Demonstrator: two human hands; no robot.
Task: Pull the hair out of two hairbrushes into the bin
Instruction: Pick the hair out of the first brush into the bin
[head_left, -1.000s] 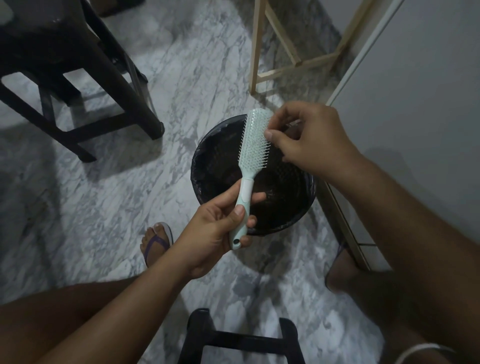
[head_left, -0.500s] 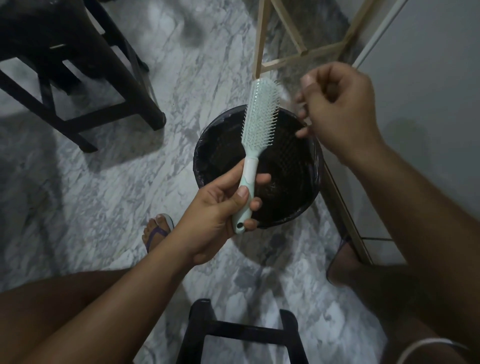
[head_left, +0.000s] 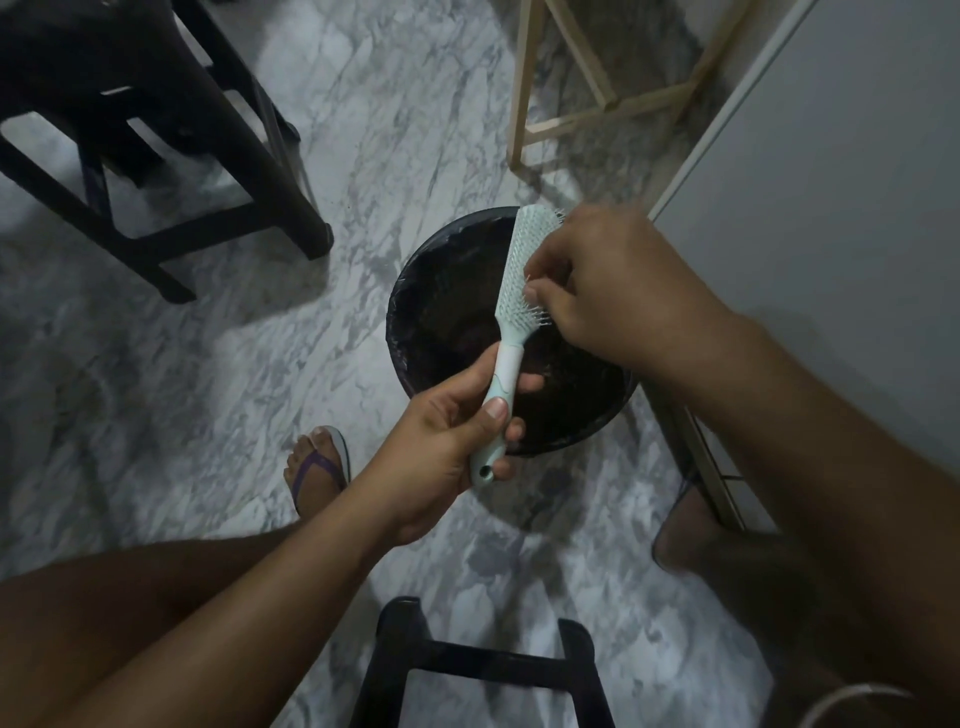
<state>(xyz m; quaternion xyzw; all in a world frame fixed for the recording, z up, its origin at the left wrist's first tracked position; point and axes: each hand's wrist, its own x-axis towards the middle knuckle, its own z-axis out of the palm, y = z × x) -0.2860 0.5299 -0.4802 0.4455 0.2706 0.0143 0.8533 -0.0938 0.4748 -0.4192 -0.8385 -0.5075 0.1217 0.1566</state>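
Note:
A pale mint hairbrush (head_left: 522, 260) stands tilted over the round black-lined bin (head_left: 415, 291) on the floor. My left hand (head_left: 447, 441) grips its handle from below, thumb on top. My right hand (head_left: 608, 291) covers the bristle side of the brush head, with thumb and fingers pinching among the bristles. Whatever hair it pinches is too fine to see. Dark clumps lie in the bin's bottom. Only one brush is in view.
A dark stool (head_left: 156, 156) stands at the upper left, and a pale wooden frame (head_left: 571, 114) beyond the bin. A white cabinet (head_left: 831, 208) fills the right side. A black stool frame (head_left: 467, 665) sits between my legs. My sandalled foot (head_left: 319, 467) rests left of the bin.
My right hand had pulled up and away from the brush, and has now come back down onto the bristles. The brush has dropped lower over the bin.

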